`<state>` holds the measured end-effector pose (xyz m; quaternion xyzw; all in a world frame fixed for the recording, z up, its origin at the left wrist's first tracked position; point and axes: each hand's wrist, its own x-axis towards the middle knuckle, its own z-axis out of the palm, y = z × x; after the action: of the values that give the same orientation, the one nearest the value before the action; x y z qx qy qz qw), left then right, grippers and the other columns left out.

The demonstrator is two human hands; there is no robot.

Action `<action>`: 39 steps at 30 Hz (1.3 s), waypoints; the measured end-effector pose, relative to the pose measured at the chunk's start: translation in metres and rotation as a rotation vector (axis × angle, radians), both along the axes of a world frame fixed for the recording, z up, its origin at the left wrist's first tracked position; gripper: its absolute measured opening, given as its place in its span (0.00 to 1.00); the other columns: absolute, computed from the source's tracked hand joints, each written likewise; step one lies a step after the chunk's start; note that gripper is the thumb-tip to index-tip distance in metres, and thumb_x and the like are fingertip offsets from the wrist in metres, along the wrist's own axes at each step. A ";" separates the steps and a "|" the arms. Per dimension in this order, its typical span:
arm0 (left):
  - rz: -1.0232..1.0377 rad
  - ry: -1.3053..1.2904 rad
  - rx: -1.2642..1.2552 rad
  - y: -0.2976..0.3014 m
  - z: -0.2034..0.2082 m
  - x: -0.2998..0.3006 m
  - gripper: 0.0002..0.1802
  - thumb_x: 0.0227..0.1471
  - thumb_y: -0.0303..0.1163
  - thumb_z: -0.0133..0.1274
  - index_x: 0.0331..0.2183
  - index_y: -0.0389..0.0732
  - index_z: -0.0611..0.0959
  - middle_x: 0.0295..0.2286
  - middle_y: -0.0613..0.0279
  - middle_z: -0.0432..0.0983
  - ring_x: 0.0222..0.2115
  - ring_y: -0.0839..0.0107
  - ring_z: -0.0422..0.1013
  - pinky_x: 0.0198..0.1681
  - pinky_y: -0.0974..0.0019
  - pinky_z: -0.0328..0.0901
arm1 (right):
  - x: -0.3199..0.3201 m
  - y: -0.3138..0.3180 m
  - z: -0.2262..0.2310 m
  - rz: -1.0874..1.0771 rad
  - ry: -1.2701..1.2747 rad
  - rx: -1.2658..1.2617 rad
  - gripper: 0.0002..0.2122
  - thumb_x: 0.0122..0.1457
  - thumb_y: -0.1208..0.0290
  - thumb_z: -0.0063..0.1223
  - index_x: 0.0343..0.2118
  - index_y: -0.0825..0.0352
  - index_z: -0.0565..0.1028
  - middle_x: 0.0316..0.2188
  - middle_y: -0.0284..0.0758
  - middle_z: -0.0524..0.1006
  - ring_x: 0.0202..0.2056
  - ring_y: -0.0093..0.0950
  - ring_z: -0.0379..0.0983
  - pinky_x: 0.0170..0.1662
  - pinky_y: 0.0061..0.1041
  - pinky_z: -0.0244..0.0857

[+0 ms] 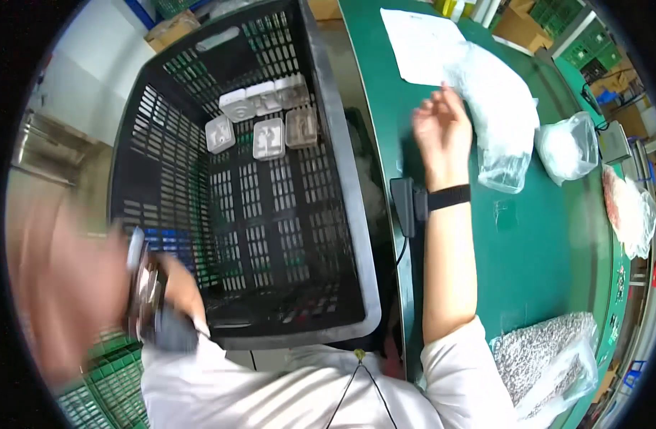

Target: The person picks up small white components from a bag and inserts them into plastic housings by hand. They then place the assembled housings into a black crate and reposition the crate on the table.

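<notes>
My left hand (pixel 74 279) is a motion-smeared blur at the left, outside the black plastic crate (pixel 342 207); its fingers and anything in them cannot be made out. A dark device sits on that wrist. Above the green table, my right hand (pixel 444 136) is open and palm up, its fingers loosely bent with nothing in them. Beside it lies a long clear plastic bag (pixel 503 107) of whitish contents, and a white paper sheet (pixel 417 46) is just beyond. Several white square plastic parts (pixel 268 139) are grouped at the crate's far end.
The green table (pixel 521 264) runs along my right. A smaller clear bag (pixel 568 149), a bag with reddish contents (pixel 627 207) and a silvery-grey bag (pixel 546 357) lie on it. Green crates (pixel 113 382) stand at lower left, a cardboard box (pixel 172 30) at upper left.
</notes>
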<state>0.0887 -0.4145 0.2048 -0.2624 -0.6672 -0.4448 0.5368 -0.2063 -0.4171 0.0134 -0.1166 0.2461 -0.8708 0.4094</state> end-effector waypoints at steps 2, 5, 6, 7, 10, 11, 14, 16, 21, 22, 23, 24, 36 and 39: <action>0.160 0.135 0.637 -0.085 -0.058 -0.050 0.06 0.50 0.29 0.46 0.32 0.38 0.73 0.24 0.58 0.70 0.24 0.68 0.65 0.32 0.67 0.62 | -0.021 -0.009 -0.022 0.166 -0.219 -0.056 0.08 0.57 0.73 0.47 0.39 0.68 0.71 0.24 0.28 0.69 0.26 0.20 0.63 0.32 0.17 0.58; 0.924 -0.343 0.737 -0.203 -0.189 -0.080 0.05 0.53 0.30 0.44 0.31 0.40 0.73 0.23 0.62 0.70 0.24 0.71 0.65 0.28 0.69 0.61 | 0.004 -0.010 -0.036 -0.032 0.063 0.095 0.07 0.58 0.72 0.46 0.38 0.67 0.71 0.22 0.27 0.68 0.25 0.18 0.61 0.30 0.16 0.55; 1.288 -0.442 0.290 -0.263 -0.261 -0.034 0.06 0.54 0.32 0.42 0.30 0.41 0.73 0.23 0.62 0.70 0.22 0.70 0.64 0.27 0.69 0.61 | 0.034 -0.018 -0.026 0.035 0.016 0.045 0.07 0.58 0.72 0.46 0.38 0.67 0.71 0.22 0.27 0.68 0.25 0.18 0.61 0.30 0.16 0.55; 1.228 -1.036 0.436 -0.272 -0.312 -0.025 0.15 0.53 0.39 0.45 0.37 0.38 0.72 0.30 0.54 0.72 0.29 0.61 0.67 0.33 0.62 0.62 | 0.036 -0.018 -0.028 0.044 0.170 0.128 0.07 0.59 0.72 0.46 0.37 0.67 0.72 0.22 0.27 0.67 0.25 0.18 0.61 0.30 0.16 0.55; 1.402 -1.641 0.522 -0.233 -0.422 -0.032 0.36 0.48 0.55 0.48 0.51 0.38 0.68 0.42 0.41 0.71 0.42 0.46 0.68 0.46 0.52 0.63 | 0.037 -0.023 -0.031 0.053 0.493 0.287 0.06 0.59 0.71 0.45 0.35 0.67 0.72 0.22 0.26 0.67 0.25 0.17 0.61 0.30 0.16 0.55; 1.371 -1.689 0.444 -0.212 -0.439 -0.057 0.36 0.48 0.57 0.47 0.51 0.41 0.68 0.43 0.41 0.70 0.43 0.46 0.67 0.47 0.51 0.62 | 0.030 -0.019 -0.037 0.016 0.557 0.342 0.06 0.60 0.71 0.45 0.34 0.67 0.72 0.21 0.26 0.67 0.25 0.16 0.60 0.29 0.15 0.55; 1.403 -1.825 0.202 -0.209 -0.450 -0.065 0.36 0.47 0.59 0.46 0.52 0.46 0.69 0.45 0.43 0.68 0.46 0.47 0.65 0.49 0.48 0.59 | 0.035 -0.019 -0.036 0.000 0.655 0.419 0.06 0.60 0.71 0.44 0.33 0.67 0.72 0.21 0.25 0.66 0.24 0.15 0.60 0.29 0.15 0.54; 1.443 -1.966 -0.150 -0.209 -0.458 -0.063 0.35 0.47 0.60 0.46 0.52 0.49 0.70 0.47 0.45 0.66 0.48 0.47 0.63 0.50 0.46 0.56 | 0.036 -0.018 -0.035 -0.039 0.596 0.454 0.06 0.60 0.72 0.44 0.33 0.67 0.73 0.21 0.25 0.66 0.24 0.15 0.59 0.28 0.14 0.54; 1.297 -1.953 0.368 -0.236 -0.483 -0.002 0.28 0.48 0.53 0.47 0.47 0.49 0.74 0.47 0.48 0.66 0.47 0.54 0.65 0.49 0.46 0.55 | 0.057 -0.029 -0.025 -0.028 0.683 0.454 0.05 0.60 0.74 0.44 0.33 0.66 0.73 0.20 0.24 0.65 0.23 0.14 0.59 0.27 0.13 0.53; 1.322 -1.862 0.331 -0.234 -0.494 0.003 0.25 0.48 0.51 0.47 0.45 0.48 0.75 0.46 0.49 0.67 0.46 0.54 0.66 0.47 0.46 0.57 | 0.059 -0.031 -0.026 -0.012 0.690 0.460 0.05 0.60 0.74 0.45 0.33 0.66 0.73 0.20 0.24 0.65 0.23 0.14 0.59 0.26 0.14 0.53; 1.346 -1.772 0.286 -0.231 -0.499 0.007 0.23 0.49 0.49 0.48 0.44 0.48 0.77 0.45 0.49 0.69 0.44 0.55 0.68 0.46 0.47 0.60 | 0.061 -0.032 -0.024 0.006 0.694 0.460 0.04 0.60 0.74 0.45 0.33 0.66 0.73 0.20 0.23 0.65 0.22 0.14 0.59 0.26 0.14 0.53; 1.249 -1.984 0.165 -0.207 -0.504 -0.038 0.18 0.49 0.44 0.47 0.39 0.47 0.79 0.42 0.49 0.71 0.40 0.55 0.70 0.41 0.50 0.63 | 0.045 -0.028 -0.040 -0.013 0.731 0.524 0.04 0.60 0.74 0.45 0.33 0.66 0.73 0.20 0.23 0.65 0.22 0.14 0.59 0.25 0.14 0.53; 0.991 -1.783 -0.695 -0.120 -0.317 0.008 0.07 0.41 0.32 0.53 0.28 0.44 0.79 0.30 0.59 0.75 0.31 0.58 0.73 0.32 0.58 0.68 | 0.023 -0.001 -0.059 -0.128 1.082 0.408 0.04 0.58 0.75 0.46 0.31 0.67 0.73 0.19 0.25 0.67 0.23 0.13 0.60 0.26 0.16 0.56; 1.105 -1.360 -0.597 -0.099 -0.217 0.046 0.05 0.37 0.27 0.55 0.22 0.42 0.76 0.25 0.60 0.71 0.29 0.57 0.70 0.31 0.59 0.66 | 0.035 0.031 -0.009 -0.262 1.099 0.436 0.04 0.57 0.75 0.47 0.31 0.67 0.73 0.19 0.27 0.68 0.22 0.15 0.61 0.26 0.16 0.56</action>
<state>0.1350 -0.5131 -0.0119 0.2831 -0.9561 0.0066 0.0757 -0.1709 -0.3864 0.0046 -0.4314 0.6064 -0.6559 0.1261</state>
